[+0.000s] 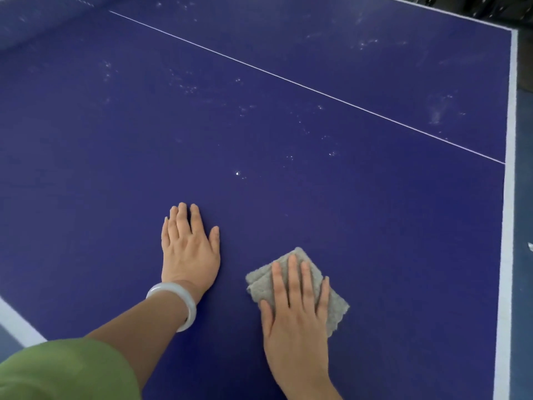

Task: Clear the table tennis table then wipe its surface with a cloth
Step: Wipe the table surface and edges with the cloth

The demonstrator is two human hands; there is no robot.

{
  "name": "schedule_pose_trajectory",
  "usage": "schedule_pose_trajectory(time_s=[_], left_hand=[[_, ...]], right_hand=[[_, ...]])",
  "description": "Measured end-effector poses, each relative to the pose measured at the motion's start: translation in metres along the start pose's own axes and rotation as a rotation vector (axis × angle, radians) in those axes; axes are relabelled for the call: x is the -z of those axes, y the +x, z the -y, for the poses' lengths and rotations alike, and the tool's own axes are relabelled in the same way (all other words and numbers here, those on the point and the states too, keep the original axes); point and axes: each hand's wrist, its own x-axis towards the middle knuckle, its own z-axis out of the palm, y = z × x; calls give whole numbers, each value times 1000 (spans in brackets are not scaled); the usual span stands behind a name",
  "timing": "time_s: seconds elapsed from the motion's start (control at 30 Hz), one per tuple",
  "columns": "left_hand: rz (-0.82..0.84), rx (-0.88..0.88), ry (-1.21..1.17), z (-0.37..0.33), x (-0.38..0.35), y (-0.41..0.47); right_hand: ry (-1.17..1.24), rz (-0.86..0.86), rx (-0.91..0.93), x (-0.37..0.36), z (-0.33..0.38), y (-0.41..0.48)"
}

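Note:
The blue table tennis table (288,134) fills the view, with white dust specks and smears across its middle and far side. A folded grey cloth (261,281) lies flat on the near part of the table. My right hand (297,307) presses down on the cloth with straight fingers, covering most of it. My left hand (189,246) rests flat on the bare table just left of the cloth, fingers straight, holding nothing. A pale bangle (178,298) sits on my left wrist.
A thin white centre line (317,92) runs diagonally across the table. A white border stripe (509,197) marks the right edge, with floor beyond it. Another white edge stripe (17,321) shows at the lower left. A bright speck (237,173) lies ahead of my hands.

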Motion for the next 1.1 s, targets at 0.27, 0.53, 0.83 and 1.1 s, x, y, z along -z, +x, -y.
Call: schedule_pose_trajectory(time_s=[0.27,0.53,0.83,1.1], left_hand=[[14,7,41,0,-2,2],[7,10,50,1,-4,2],[37,7,57,-1,0,2],[35,11,68,0,0,3]], right_hand=[[-29,50,-408,37,-135,137],[-58,1,99,5,-20,71],[-12,77,-432,38,-132,95],[-34,79,95,1,31,3]])
